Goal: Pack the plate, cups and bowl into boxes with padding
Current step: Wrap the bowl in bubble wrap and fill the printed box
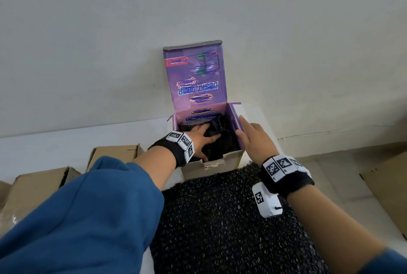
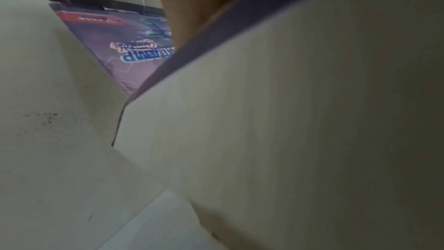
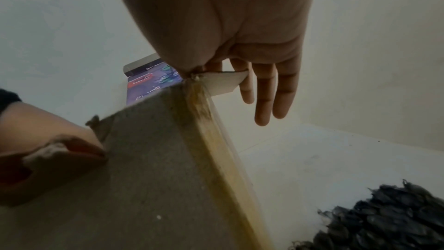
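A plain pale wall (image 1: 88, 31) backs a white bench (image 1: 66, 139). An open box (image 1: 211, 167) stands at the wall, its purple printed lid (image 1: 196, 75) upright against it.

The left hand (image 1: 203, 139) reaches down into the box from the near left corner, forearm sloping in over the rim, blue sleeve (image 1: 83, 218) pushed back to mid-forearm. Its fingers are spread flat on the black padding (image 1: 226, 139) inside, so the grip is released, pressing rather than grasping. The right hand (image 1: 253, 136) lies along the outside of the box's right wall, fingers straight and pointing towards the wall, thumb at the rim. In the right wrist view those fingers (image 3: 276, 86) hang straight beside the box corner; this grip is also released, steadying the box without curling round it.

A large sheet of black bubble wrap (image 1: 220, 218) covers the bench in front of the box, touching its near wall. Brown cartons (image 1: 114, 152) sit to the left, and a flat cardboard piece (image 1: 392, 190) is cut off at the right edge.

The padding hides whatever lies under it, so I cannot tell which dish, if any, is in the box. No plate, cup or bowl can be made out. The left wrist view is blurred and mostly filled by the box's outer wall (image 2: 288, 140), with only a sliver of the hand showing.
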A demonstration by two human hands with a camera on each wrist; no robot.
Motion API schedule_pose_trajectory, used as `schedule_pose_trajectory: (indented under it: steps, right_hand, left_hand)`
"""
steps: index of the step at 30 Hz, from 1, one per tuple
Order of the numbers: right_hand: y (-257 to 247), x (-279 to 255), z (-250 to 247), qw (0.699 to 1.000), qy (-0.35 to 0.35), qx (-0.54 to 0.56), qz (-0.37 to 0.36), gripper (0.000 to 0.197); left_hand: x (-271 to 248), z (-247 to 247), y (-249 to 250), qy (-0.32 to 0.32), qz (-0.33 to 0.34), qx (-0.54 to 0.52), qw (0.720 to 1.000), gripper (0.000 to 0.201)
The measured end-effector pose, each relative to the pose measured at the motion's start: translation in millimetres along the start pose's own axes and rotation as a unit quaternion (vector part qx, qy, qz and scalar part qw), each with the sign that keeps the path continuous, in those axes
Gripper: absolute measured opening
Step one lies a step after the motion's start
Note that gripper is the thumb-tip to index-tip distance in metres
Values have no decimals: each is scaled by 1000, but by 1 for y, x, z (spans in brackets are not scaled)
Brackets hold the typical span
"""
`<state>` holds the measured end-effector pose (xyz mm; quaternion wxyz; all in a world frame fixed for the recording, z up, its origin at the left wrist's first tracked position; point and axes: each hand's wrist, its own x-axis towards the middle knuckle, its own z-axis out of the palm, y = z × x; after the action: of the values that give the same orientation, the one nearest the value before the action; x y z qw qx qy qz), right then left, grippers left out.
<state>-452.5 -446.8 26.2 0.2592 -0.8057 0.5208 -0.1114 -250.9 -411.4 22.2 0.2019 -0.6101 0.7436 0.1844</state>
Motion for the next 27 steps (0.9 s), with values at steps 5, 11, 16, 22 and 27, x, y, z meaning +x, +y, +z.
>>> schedule_pose_trajectory:
  steps: [5,11,16,22,27]
  right_hand:
    - [-2,-3,-1,1000,-12,21,9,52]
    - [-3,-22,-13,998,14,57,5,54]
    - [-1,-59,-20,996,54,64,-20,58]
    - [15,-128,-5,998,-37,1,-46,51]
    - [35,-172,28,974,-196,-110,-20,48]
  left_hand:
    - [2,1,1,5,-8,3,1000,86]
    - [-36,-22,6,126,-18,-129,983,57]
    - [-105,-8,27,316,-43,-237,918,29]
    - [-178,74,69,362,-151,-303,869,16]
    - [-211,152,99,193,-302,-328,874,25]
